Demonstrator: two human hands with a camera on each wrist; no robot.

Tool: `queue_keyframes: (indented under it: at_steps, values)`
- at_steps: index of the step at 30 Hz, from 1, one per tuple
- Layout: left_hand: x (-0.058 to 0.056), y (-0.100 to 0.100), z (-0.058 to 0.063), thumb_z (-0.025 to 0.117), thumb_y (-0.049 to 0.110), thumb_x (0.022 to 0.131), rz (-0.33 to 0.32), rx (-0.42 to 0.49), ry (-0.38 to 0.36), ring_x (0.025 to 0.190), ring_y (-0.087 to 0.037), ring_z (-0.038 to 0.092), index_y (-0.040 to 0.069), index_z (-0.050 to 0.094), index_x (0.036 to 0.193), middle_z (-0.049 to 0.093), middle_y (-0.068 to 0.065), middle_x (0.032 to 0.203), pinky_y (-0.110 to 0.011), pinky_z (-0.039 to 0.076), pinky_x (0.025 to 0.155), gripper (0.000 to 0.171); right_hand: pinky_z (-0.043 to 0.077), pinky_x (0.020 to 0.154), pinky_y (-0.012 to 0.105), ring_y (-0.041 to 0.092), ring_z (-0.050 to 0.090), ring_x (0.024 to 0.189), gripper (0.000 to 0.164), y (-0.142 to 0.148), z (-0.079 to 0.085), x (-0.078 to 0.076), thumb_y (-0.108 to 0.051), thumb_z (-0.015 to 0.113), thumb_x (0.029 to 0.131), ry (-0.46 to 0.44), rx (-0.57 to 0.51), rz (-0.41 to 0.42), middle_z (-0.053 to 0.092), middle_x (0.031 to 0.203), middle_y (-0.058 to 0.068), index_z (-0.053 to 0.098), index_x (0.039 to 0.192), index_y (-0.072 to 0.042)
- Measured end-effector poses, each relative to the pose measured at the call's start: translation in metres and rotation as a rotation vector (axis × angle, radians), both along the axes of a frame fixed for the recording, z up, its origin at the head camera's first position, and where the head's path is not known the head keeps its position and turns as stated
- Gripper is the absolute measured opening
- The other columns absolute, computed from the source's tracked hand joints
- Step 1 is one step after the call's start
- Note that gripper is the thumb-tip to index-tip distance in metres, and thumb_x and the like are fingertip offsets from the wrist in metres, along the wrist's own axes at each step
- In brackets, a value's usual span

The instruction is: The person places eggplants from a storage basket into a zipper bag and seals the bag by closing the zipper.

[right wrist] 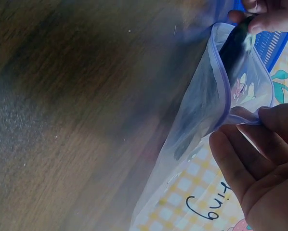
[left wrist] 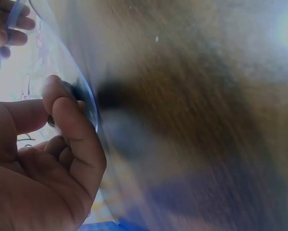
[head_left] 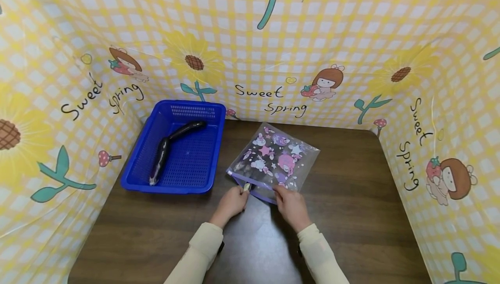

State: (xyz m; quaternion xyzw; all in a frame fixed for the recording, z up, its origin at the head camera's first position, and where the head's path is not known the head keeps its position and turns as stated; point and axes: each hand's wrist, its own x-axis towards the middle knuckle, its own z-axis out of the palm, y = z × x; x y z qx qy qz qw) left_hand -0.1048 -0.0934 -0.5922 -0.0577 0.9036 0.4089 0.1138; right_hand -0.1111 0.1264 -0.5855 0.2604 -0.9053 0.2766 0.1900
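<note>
"Well, progress?"
"Partway, I judge. Head view, lower centre: left hand pinches an eggplant by its end, mostly inside the bag; right hand pinches the bag, mouth open."
"Left over?"
"More eggplant, basket, centre-left. Bag unsealed."

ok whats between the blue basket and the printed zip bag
In the head view, just a strip of bare wood-grain tabletop separates the blue plastic basket from the clear printed zip bag.
</note>
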Motion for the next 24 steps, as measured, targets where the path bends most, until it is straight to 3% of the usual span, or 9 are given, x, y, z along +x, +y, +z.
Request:
queue_keyframes:
  at_steps: [7, 16, 24]
  values:
    - [-0.011, 0.002, -0.003, 0.053, 0.027, 0.105, 0.017, 0.033, -0.008, 0.05, -0.018, 0.052, 0.012, 0.06, 0.064, 0.057, 0.003, 0.052, -0.033, 0.041, 0.052, 0.045, 0.054, 0.06, 0.046, 0.03, 0.069, 0.066, 0.017, -0.001, 0.001, -0.001, -0.001, 0.076, 0.086, -0.012, 0.001, 0.003, 0.074, 0.085, 0.011, 0.072, 0.101, -0.005]
    - [-0.022, 0.002, -0.01, 0.054, 0.029, 0.104, 0.065, -0.003, 0.0, 0.049, -0.017, 0.053, 0.012, 0.061, 0.061, 0.057, 0.003, 0.05, -0.033, 0.042, 0.051, 0.047, 0.055, 0.061, 0.045, 0.03, 0.069, 0.066, 0.017, -0.001, 0.002, -0.002, -0.001, 0.076, 0.086, -0.032, 0.002, 0.004, 0.074, 0.085, 0.011, 0.072, 0.102, -0.005]
    - [-0.028, 0.003, -0.015, 0.054, 0.033, 0.103, 0.068, -0.023, 0.0, 0.048, -0.017, 0.054, 0.014, 0.06, 0.062, 0.056, 0.004, 0.049, -0.035, 0.042, 0.053, 0.046, 0.054, 0.059, 0.045, 0.029, 0.068, 0.065, 0.015, -0.001, -0.002, -0.002, -0.001, 0.075, 0.086, -0.029, 0.014, 0.001, 0.073, 0.084, 0.01, 0.072, 0.1, -0.006]
